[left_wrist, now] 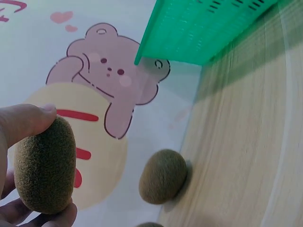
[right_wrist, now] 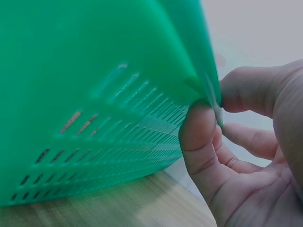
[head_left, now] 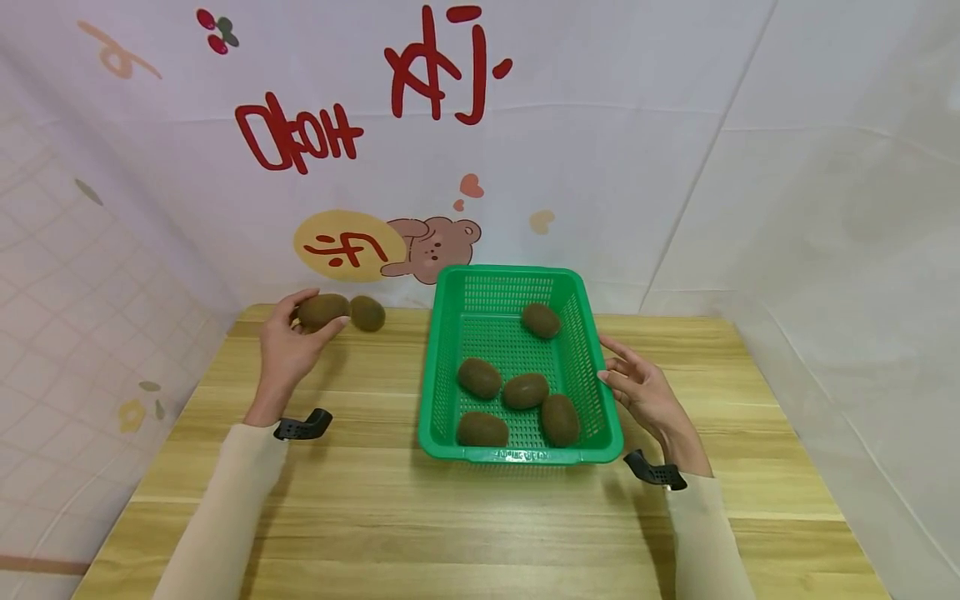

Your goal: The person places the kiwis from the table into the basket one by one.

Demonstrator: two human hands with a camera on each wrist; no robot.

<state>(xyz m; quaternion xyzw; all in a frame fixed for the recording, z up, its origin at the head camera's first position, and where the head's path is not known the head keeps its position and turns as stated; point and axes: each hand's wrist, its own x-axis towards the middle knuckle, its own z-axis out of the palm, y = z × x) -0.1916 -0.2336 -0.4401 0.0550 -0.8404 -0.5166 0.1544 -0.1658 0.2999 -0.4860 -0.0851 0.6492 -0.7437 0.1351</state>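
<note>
In the head view, the left hand [head_left: 291, 346] pinches a held kiwi [head_left: 324, 312] between thumb and fingers, between nine and ten o'clock from the green basket [head_left: 465, 452]; the fruit covers parts of the fingers. A loose kiwi [head_left: 368, 313] lies on the counter [head_left: 375, 517] at three o'clock from the held one. The two look almost joined from above, yet the left wrist view shows a gap between them. At the six o'clock edge of that view, a brown rounded thing [left_wrist: 149, 224] is nearly all cut off, so I cannot tell what it is.

The right hand [head_left: 648, 396] pinches the basket's rim at three o'clock, some of its fingers partly hidden; the right wrist view crops most of the basket away. Inside it, five kiwis [head_left: 526, 391] lie at one, five and seven o'clock, between eight and nine, and just below centre. The near rim meets the lower edge of the seven o'clock fruit. Both sleeves [head_left: 225, 508] run out of frame at six o'clock.
</note>
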